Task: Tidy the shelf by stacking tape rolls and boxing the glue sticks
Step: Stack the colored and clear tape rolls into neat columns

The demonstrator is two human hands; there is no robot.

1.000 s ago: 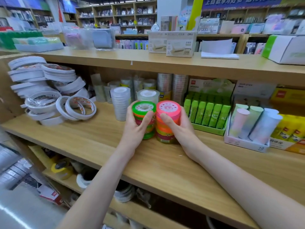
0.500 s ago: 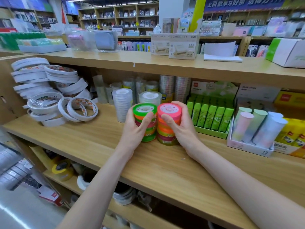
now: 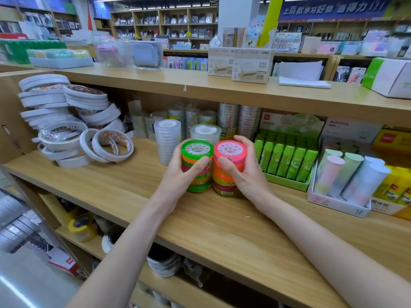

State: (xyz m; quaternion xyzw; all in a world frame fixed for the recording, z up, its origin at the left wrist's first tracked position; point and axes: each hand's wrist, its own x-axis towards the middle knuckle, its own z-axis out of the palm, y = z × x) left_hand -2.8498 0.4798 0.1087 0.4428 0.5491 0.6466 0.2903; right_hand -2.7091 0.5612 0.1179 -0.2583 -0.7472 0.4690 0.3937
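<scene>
On the middle shelf (image 3: 124,192), two stacks of colored tape rolls stand side by side, touching. Left hand (image 3: 178,176) wraps the green-topped stack (image 3: 196,168), grip clamped on it, thumb across the front. Right hand (image 3: 244,172) wraps the pink-topped stack (image 3: 229,165), grip clamped on it too, fingers curled over the far side. Just behind them: two stacks of clear tape (image 3: 168,143), more clear rolls further back against the shelf wall. Left of the hands, well apart: a loose heap of white tape rolls (image 3: 66,121), some leaning, some flat. Right, near the pink-topped stack: green glue sticks (image 3: 287,158) upright in a green display box (image 3: 289,184). Further right, a white box (image 3: 333,203) of pastel tubes, tilted back. Yellow tape roll (image 3: 82,227) on the shelf below.
</scene>
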